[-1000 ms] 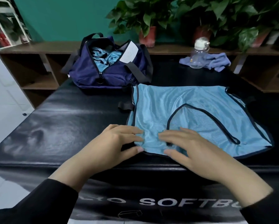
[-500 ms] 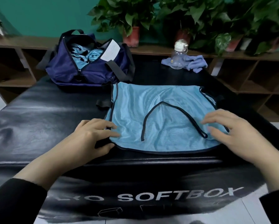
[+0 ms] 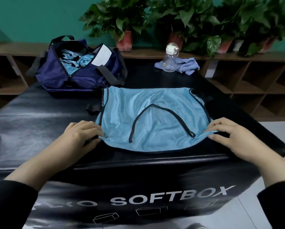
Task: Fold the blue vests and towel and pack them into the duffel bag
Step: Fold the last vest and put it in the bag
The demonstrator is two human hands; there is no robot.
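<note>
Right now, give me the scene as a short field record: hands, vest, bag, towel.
left hand: pinches the vest's near left corner
right hand: pinches the vest's near right corner
vest: light blue mesh, dark trim, spread flat on the black table, unfolded
duffel bag: navy, unzipped, far left, light blue fabric already inside
towel: purple-blue, crumpled at the far edge, not folded
bottle: clear, white cap, against the towel

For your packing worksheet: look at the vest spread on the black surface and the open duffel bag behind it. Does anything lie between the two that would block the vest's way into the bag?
Nothing visible does. The vest lies just in front of the duffel bag, whose top gapes open. The bottle and towel sit off to the right.
</note>
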